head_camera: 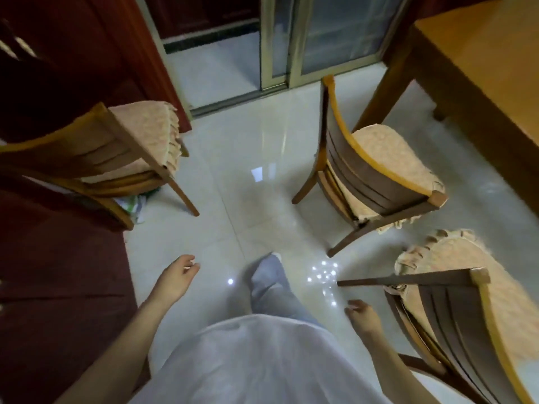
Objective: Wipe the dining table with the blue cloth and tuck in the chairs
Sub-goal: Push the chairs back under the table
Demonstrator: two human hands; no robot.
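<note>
Lower edge of the frame: your left hand (pixel 175 277) and right hand (pixel 363 317) hang at your sides with fingers loosely curled, both holding nothing; your trouser leg (pixel 271 284) steps forward between them over the glossy tiled floor (pixel 233 147). The blue cloth is not in view, so you cannot tell from here where it lies or whether the wiping is done. Lower right, just beside your right hand, the nearest chair (pixel 455 319) stands with its back toward you, pulled out. Right of centre, the second chair (pixel 376 173) is turned at an angle and stands apart from the dining table (pixel 478 62), whose bare corner and leg fill the upper right. Judged from this, the tucking-in is not yet done for either chair. At left, the third chair (pixel 96 153) stands well apart from the table, against dark red furniture (pixel 58 258), with a green-and-white bundle (pixel 135 204) on the floor beneath it. Top centre, a sliding glass door (pixel 329 33) closes the view. The angled second chair partly blocks your approach to the table's near edge.
</note>
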